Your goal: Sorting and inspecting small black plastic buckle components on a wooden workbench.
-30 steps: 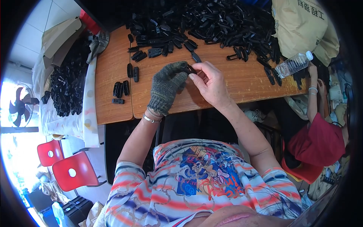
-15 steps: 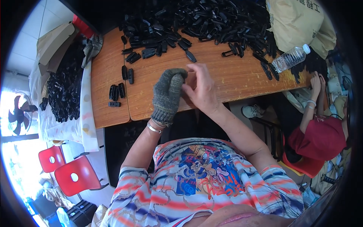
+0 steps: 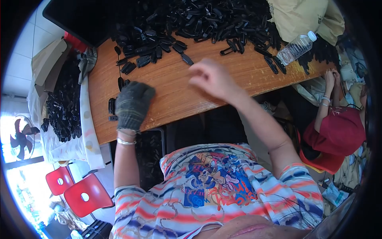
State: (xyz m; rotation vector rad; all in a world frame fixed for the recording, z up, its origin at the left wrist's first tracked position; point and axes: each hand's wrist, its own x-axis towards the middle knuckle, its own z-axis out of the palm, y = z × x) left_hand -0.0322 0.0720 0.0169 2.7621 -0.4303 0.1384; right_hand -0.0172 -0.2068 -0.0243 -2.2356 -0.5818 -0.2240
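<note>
My left hand (image 3: pixel 135 102), in a dark grey knit glove, is over the left part of the table beside a few small black plastic clip-like pieces (image 3: pixel 112 106). Its fingers curl down out of sight, so whatever they hold is hidden. Bare and slightly blurred, my right hand (image 3: pixel 215 81) hovers above the table's middle. Its fingers are bent, with a gap between them and the thumb, and nothing shows in it. Just beyond its fingertips lies a single black piece (image 3: pixel 187 59), at the near edge of a large heap of similar pieces (image 3: pixel 199 24).
A clear plastic bottle (image 3: pixel 296 48) lies by a tan sack (image 3: pixel 300 18) at the far right. Another person in a dark red top (image 3: pixel 342 131) sits at the right end. More black pieces (image 3: pixel 65 103) fill a lined container on the left, near red chairs (image 3: pixel 85 195).
The hands have parted. My left hand has moved left to the small group of pieces, while my right hand stays over the table's middle. The whole view has shifted slightly.
</note>
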